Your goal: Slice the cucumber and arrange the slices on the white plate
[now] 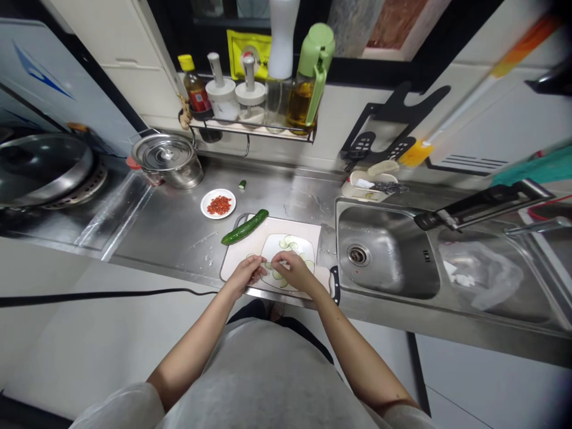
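Observation:
Over a white plate [302,243], my left hand [245,275] and my right hand [292,271] are close together with fingertips pinched. A thin, pale cucumber slice [269,266] shows between them, small and partly hidden by the fingers. More cucumber slices [288,244] lie curved on the plate, some of them behind my right hand. The plate rests on a light cutting board [235,257]. Across the board's far left corner lies a long green cucumber [245,227]. At the board's right edge is a cleaver with a black handle [335,286].
A small plate [204,205] of chopped red pieces and a cucumber end [242,185] sit on the steel counter. Left of them are a lidded pot [179,170] and a wok [44,170]. The sink [384,238] is at right. Bottles stand on a rack [254,128] above.

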### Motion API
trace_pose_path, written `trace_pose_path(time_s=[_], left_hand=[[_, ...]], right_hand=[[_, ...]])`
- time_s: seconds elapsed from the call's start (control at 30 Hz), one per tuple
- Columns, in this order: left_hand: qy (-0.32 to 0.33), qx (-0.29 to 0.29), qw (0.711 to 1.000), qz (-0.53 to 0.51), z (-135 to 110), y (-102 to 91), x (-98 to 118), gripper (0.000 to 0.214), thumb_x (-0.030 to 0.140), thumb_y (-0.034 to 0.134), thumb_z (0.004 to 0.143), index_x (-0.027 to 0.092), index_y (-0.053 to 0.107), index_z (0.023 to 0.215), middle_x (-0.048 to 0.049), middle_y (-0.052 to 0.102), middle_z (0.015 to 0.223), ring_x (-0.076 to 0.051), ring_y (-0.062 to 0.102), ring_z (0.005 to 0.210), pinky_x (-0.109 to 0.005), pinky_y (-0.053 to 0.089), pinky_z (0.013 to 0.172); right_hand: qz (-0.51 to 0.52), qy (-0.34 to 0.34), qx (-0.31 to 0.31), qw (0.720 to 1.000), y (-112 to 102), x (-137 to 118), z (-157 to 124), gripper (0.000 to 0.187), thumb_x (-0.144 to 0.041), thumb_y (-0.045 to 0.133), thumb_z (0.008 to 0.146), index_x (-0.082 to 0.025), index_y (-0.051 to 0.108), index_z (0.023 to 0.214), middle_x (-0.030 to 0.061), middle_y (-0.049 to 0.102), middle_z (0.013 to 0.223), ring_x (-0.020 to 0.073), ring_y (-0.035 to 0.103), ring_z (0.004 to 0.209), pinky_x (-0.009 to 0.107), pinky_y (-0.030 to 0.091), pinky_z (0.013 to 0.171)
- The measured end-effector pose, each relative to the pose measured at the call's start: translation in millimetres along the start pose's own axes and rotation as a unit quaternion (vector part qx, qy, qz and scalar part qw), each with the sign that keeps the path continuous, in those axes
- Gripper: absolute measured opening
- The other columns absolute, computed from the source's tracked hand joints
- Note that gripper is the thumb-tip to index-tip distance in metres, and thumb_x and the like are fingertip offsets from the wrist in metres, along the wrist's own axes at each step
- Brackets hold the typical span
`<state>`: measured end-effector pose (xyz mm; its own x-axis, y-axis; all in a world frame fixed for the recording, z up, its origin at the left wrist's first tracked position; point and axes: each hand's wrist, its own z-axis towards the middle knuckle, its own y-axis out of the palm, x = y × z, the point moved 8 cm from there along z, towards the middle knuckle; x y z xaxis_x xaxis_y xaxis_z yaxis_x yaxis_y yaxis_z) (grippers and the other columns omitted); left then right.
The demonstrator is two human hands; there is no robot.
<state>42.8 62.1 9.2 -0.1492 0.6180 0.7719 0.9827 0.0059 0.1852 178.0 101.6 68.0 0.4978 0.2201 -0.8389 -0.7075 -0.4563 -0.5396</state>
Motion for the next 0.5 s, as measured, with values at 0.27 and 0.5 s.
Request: trace_pose_path(time_s=[0.27, 0.5], left_hand=[[-0.009, -0.015, 1.000, -0.026, 10, 6.7, 3, 0.051, 0.035, 0.076, 0.061, 0.018, 0.058, 0.105, -0.0002, 0.063, 0.076, -0.005, 0.049, 0.055, -0.017, 0.026, 0.048], [0.131, 0.022, 0.989, 0.067, 34, -4.1, 18, 0.045, 0.035, 0.070, 0.061, 0.018, 0.058, 0.101, 0.0034, 0.057, 0.071, -0.008, 0.050, 0.062, -0.021, 0.039, 0.063]], right_hand=[[-0.015, -0.015, 0.011, 1.000, 1, 12, -2, 0.016, -0.024, 0.049, 0.088, -0.019, 0.063, 0.081, 0.0012, 0.067, 0.082, 0.0142, 0.056, 0.079, 0.030, 0.039, 0.084], [0.002, 0.093, 0.002, 0.996, 15, 40, 9, 0.015, -0.023, 0.050, 0.085, -0.019, 0.064, 0.081, -0.0011, 0.065, 0.072, 0.0116, 0.055, 0.067, 0.023, 0.041, 0.066]])
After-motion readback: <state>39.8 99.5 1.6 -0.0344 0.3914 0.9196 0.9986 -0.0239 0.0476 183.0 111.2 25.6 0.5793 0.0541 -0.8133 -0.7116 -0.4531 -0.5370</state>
